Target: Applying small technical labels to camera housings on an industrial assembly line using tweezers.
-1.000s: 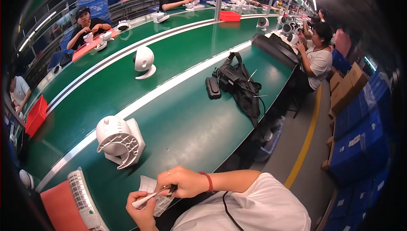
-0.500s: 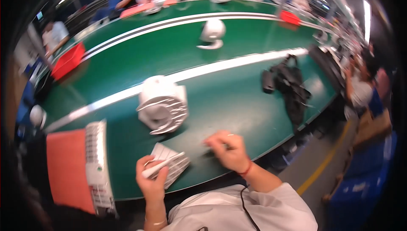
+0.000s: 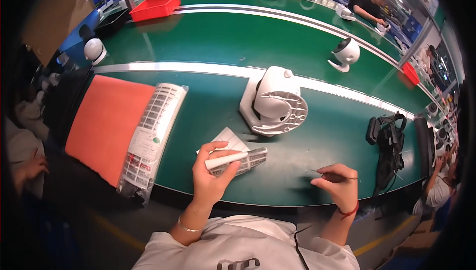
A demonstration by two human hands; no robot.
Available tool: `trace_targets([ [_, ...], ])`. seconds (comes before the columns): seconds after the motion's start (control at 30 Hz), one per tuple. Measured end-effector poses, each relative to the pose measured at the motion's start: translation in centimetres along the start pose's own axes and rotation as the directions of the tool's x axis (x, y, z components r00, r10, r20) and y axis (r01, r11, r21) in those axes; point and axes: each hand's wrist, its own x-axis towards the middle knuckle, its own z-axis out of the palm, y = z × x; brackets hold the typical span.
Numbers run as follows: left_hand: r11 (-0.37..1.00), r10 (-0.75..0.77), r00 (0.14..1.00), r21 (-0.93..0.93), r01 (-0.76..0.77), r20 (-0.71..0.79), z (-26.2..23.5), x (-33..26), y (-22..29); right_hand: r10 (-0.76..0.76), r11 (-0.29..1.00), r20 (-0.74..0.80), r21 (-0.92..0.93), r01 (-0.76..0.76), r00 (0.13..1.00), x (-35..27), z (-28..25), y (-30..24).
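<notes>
My left hand (image 3: 209, 183) is closed on a sheet of labels (image 3: 257, 160), with its fingers and thumb pinching a rolled-over white edge. Rows of dark printed labels show on the part that sticks out to the right. My right hand (image 3: 343, 187), off to the right over the table, is closed round a thin, pointed tool (image 3: 351, 178) that looks like tweezers; its fine tip points left. Just beyond my hands a white round-headed appliance (image 3: 277, 91) lies tipped over, the ribbed underside of its base facing me.
An orange mat (image 3: 111, 121) lies left with a bagged stack of label sheets (image 3: 148, 141). Black straps and a pouch (image 3: 389, 141) lie right. Farther off are another white appliance (image 3: 347, 52) and a red bin (image 3: 156, 7). Other people sit round the green table (image 3: 208, 37).
The view has swung left, so the table things appear farther right. My right hand has moved away from the label sheet. My left hand keeps its hold on the sheet.
</notes>
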Motion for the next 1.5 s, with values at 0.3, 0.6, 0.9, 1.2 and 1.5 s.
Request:
trace_targets([
  [0.3,0.992,0.103,0.995,0.073,-0.102,0.001,-0.6,0.4,0.5,-0.534,0.845,0.115,0.096,0.526,0.837,2.4,0.5,-5.3],
  [0.6,0.992,0.100,0.995,0.068,-0.101,0.021,0.2,0.8,1.4,-0.435,0.896,-0.031,-0.115,0.429,0.900,17.7,-0.5,-13.1],
  [0.9,0.987,0.146,0.987,0.053,-0.150,0.061,-0.8,0.7,1.5,-0.811,0.503,0.290,-0.100,0.859,0.508,6.1,1.7,-12.3],
  [1.2,0.983,0.170,0.974,0.044,-0.179,0.149,-0.7,0.5,1.6,-0.794,0.527,0.302,-0.089,0.845,0.527,6.1,3.7,-8.9],
  [1.5,0.946,0.136,0.939,0.241,-0.218,0.315,-1.6,0.1,1.0,-0.812,0.511,0.224,-0.176,0.842,0.539,6.6,3.3,-7.5],
])
